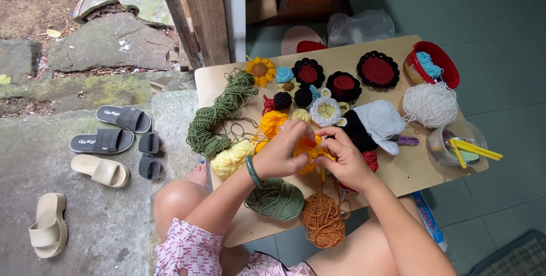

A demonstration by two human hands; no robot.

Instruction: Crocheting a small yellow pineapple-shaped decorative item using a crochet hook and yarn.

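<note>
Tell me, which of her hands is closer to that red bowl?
Right. The right hand sits on the red bowl's side of the orange crochet piece; the left hand is farther away, beyond it.

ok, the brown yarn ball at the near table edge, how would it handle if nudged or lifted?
The brown yarn ball is probably soft and light, being loosely wound strands. It's roundish and overhangs the table edge, so a push could roll it off. A strand seems to run up towards the right hand, so lifting might tug it.
</note>
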